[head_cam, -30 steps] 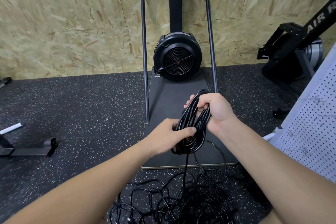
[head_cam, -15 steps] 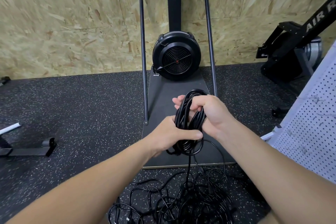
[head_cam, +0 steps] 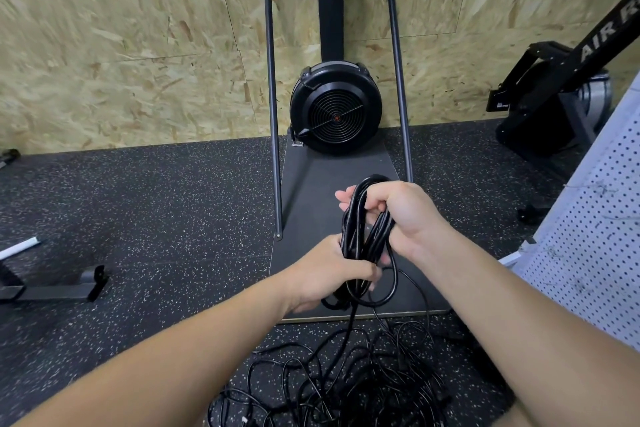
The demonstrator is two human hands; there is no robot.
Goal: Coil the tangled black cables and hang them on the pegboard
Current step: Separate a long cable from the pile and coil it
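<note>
A coil of black cable (head_cam: 363,229) hangs upright between my hands in the middle of the view. My right hand (head_cam: 401,215) grips the top of the coil with its fingers curled round the loops. My left hand (head_cam: 329,274) grips the lower part, thumb across the strands. A loose strand runs from the coil down to a tangled pile of black cables (head_cam: 346,381) on the floor below. The white pegboard (head_cam: 599,236) leans at the right edge.
A black fan machine (head_cam: 336,107) on a dark platform (head_cam: 311,191) with a tube frame stands ahead against the chipboard wall. Another black machine (head_cam: 554,87) sits at the back right. A low metal foot (head_cam: 59,288) lies on the speckled floor at left.
My left hand has slid down the coil and closed round its lower part. The right hand has kept its grip on the top.
</note>
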